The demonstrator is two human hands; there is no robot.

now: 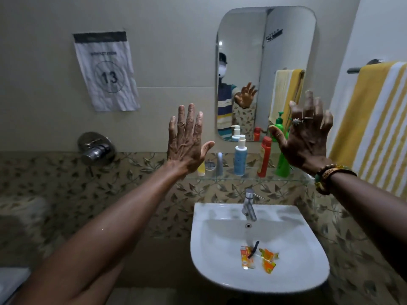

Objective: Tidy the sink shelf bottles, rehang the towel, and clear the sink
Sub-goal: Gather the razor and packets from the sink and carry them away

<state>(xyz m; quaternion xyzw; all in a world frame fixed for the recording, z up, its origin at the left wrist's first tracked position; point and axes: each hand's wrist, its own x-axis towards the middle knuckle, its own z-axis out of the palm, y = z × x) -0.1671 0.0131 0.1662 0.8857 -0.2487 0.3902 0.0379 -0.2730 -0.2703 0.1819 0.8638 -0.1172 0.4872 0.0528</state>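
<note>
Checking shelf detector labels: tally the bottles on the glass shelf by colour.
Blue pump bottle: 1
Red bottle: 1
Green pump bottle: 1
Yellow container, mostly hidden behind the left hand: 1
Total: 4

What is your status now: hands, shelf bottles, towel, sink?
Left hand, right hand open, raised, holding nothing. Bottles standing on shelf; towel hanging on rail. Orange wrappers and dark stick lying in sink.

Towel (372, 128): yellow, white stripes. Bottles: blue (240, 158), red (264, 157), green (282, 166). Sink (207, 249): white; wrappers (267, 259) orange. Wall tiles (66, 179): leaf print.
</note>
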